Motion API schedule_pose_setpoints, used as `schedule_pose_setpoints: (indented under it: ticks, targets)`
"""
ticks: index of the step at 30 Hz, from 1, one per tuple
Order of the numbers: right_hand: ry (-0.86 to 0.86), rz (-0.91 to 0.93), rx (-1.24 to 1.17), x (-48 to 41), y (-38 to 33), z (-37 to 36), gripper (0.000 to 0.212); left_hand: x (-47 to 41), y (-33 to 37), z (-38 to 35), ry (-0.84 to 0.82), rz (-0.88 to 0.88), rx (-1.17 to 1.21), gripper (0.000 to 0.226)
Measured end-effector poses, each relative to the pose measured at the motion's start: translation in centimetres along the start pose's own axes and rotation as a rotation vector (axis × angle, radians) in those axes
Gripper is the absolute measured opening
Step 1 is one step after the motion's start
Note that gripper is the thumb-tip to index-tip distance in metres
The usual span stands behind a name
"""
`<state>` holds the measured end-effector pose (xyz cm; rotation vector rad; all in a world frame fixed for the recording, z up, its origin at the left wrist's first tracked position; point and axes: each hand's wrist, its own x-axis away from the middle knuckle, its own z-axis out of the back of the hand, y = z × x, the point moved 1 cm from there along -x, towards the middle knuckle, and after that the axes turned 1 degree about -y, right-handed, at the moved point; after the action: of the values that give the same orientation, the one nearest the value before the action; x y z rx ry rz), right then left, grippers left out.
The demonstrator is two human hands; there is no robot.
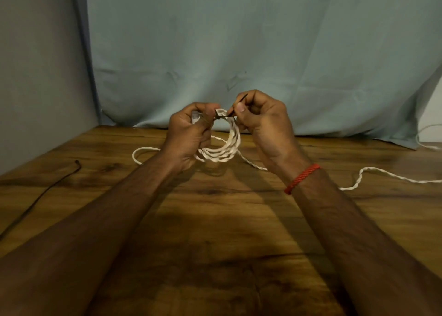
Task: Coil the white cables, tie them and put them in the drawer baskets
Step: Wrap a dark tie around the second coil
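Observation:
A coil of white twisted cable [224, 152] hangs above the wooden table [215, 220] between my hands. My left hand [189, 134] grips the coil's left side at its top. My right hand [260, 117] pinches the tail of a thin black tie [240, 100] that is looped around the top of the coil. Loose white cable [382, 174] trails from the coil across the table to the right, and another loop of it [138, 154] lies to the left behind my left wrist. No drawer baskets are in view.
A thin black cord [47, 189] lies on the table's left part. A pale blue cloth [239, 52] hangs behind the table, with a grey wall [35, 76] at the left. More white cable [423, 138] shows at the far right edge.

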<state>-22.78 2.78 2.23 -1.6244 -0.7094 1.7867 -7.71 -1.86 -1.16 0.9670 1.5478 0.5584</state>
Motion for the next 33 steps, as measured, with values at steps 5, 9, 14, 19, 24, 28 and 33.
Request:
schedule_pose_setpoints:
  ticks: [5,9,14,19,24,28,33]
  targets:
    - [-0.211,0.064,0.270,0.2,1.0,-0.1,0.011,-0.5,-0.4,0.6,0.117,0.045,-0.005,0.007]
    - [-0.193,0.167,0.468,0.5,1.3,0.0,0.011,-0.2,-0.4,0.2,0.110,0.009,-0.035,0.005]
    - [0.109,0.118,0.276,0.4,1.8,-0.4,0.005,0.3,-0.4,0.1,-0.073,-0.083,-0.285,0.010]
    - [0.240,-0.045,0.160,-0.5,2.5,0.8,0.006,1.4,-0.2,-1.2,-0.209,-0.024,-0.243,0.021]
    - [0.288,-0.237,0.129,-0.5,2.8,1.4,0.012,1.5,0.5,-1.4,-0.169,-0.025,-0.216,0.017]
    - [0.110,-0.452,0.097,-0.3,3.2,0.9,0.021,1.4,0.2,-1.4,-0.167,-0.120,-0.287,0.015]
    - [0.041,-0.533,-0.144,-0.2,3.0,0.8,0.016,0.9,-0.4,-1.0,-0.067,-0.132,-0.320,0.019]
